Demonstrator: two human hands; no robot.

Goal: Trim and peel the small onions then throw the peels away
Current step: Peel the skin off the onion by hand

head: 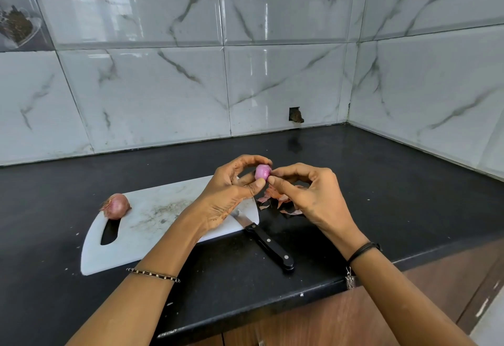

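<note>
A small peeled pink onion (262, 172) is held in the air above the right end of the white cutting board (152, 217). My left hand (231, 190) grips it between thumb and fingers. My right hand (308, 195) pinches at its right side with thumb and forefinger. A second small onion (116, 206), still in its reddish skin, lies on the board's left part near the handle slot. Loose reddish peels (278, 199) lie on the black counter under my hands, partly hidden by my right hand.
A black-handled knife (268, 244) lies with its blade on the board's right corner and its handle on the black counter (381, 182), pointing toward the front edge. Marble-tiled walls close the back and right. Wooden cabinet fronts (354, 318) sit below the counter edge.
</note>
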